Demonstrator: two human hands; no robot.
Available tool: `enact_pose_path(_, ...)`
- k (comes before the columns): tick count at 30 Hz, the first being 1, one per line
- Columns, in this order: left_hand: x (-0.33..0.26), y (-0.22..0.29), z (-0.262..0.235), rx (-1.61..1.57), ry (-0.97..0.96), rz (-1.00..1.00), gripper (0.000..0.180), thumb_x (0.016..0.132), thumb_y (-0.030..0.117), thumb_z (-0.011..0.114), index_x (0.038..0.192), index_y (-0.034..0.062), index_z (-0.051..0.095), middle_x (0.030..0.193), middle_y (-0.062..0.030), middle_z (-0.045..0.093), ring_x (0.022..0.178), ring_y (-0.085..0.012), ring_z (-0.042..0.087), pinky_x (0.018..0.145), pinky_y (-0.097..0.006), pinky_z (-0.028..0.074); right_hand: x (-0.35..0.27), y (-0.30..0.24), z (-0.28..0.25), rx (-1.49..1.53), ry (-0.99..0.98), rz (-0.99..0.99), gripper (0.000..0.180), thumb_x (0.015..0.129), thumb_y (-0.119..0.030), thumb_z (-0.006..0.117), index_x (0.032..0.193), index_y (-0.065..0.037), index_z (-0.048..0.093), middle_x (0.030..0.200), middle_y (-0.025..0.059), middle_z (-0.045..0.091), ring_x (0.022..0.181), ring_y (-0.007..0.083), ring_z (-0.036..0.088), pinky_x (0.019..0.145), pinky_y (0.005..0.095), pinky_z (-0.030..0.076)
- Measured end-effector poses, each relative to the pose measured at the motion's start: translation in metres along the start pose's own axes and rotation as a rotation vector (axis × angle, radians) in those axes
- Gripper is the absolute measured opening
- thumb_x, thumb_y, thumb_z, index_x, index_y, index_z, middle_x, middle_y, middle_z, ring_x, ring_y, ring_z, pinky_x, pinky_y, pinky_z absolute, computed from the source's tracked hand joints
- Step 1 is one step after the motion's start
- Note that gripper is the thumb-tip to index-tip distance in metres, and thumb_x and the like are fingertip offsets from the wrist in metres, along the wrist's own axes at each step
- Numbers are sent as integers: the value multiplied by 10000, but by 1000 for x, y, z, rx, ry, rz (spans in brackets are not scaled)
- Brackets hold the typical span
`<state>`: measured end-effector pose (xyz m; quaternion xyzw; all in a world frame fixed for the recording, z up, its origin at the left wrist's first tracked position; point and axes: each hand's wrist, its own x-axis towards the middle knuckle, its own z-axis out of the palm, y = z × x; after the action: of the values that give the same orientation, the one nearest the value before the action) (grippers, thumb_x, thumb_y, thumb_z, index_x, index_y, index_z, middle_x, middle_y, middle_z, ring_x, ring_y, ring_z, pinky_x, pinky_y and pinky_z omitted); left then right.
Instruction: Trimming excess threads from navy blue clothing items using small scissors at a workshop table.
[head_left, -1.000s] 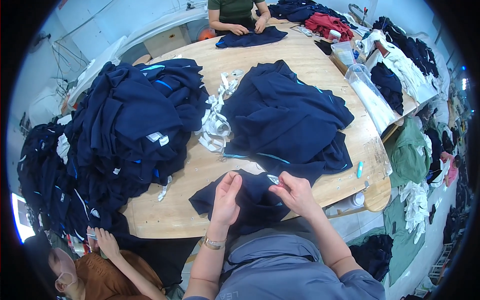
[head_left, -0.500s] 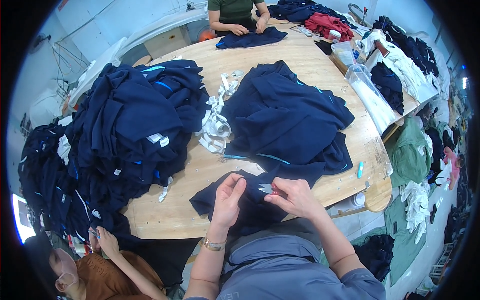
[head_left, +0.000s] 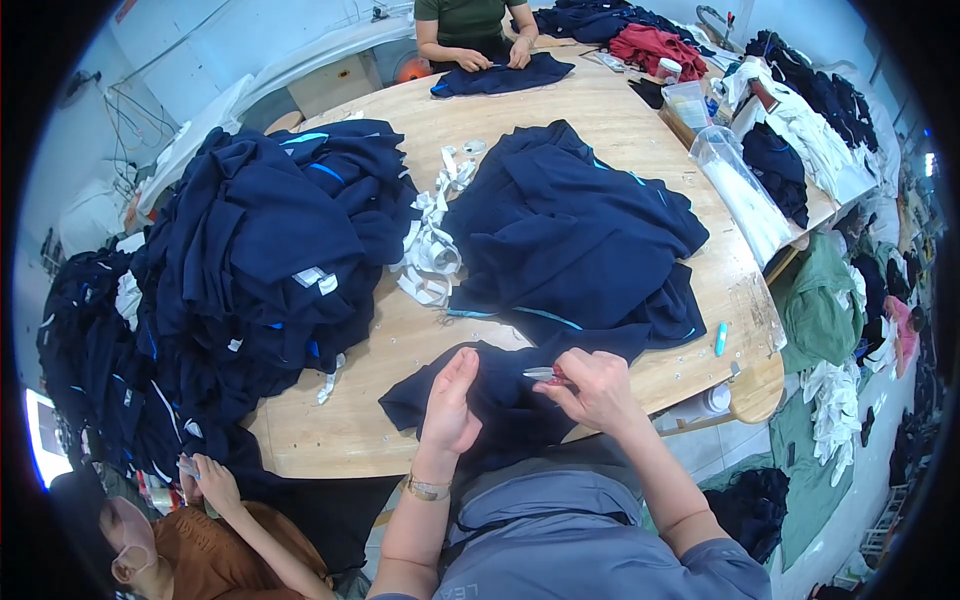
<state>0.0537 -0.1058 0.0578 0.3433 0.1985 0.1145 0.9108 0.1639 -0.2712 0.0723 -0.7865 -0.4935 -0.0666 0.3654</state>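
A navy garment (head_left: 500, 410) with dark, soft folds lies across the table's near edge in front of me. My left hand (head_left: 452, 405) is at its left part, thumb pointing up, fingers partly hidden and seemingly closed on the cloth. In my right hand (head_left: 595, 388) is a pair of thread snips (head_left: 539, 373) with red handles. Their metal blades point left, over the garment and toward my left hand, with a gap between. Beyond the garment, a navy garment pile (head_left: 570, 220) with light-blue trim covers the middle of the table.
A taller heap of navy garments (head_left: 280, 220) fills the left. White fabric strips (head_left: 432, 250) lie between the piles. A turquoise marker (head_left: 720, 339) rests at right. One co-worker (head_left: 230, 540) sits lower left; another (head_left: 470, 30) handles navy cloth across the wooden table (head_left: 400, 110).
My left thumb and fingers have straightened from a pinch, and the hand has shifted slightly left. The snips have moved slightly right, their blades turned and closer together.
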Motion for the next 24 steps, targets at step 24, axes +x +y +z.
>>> enact_pose_path(24, -4, 3, 9, -18, -19, -10, 141, 964, 173, 466, 940, 68, 558, 916, 21, 588, 861, -56, 538, 807, -214, 424, 1, 1, 4, -96, 15, -92, 294, 714, -304, 722, 712, -87, 524, 623, 37, 510, 508, 209, 519, 494, 311, 372)
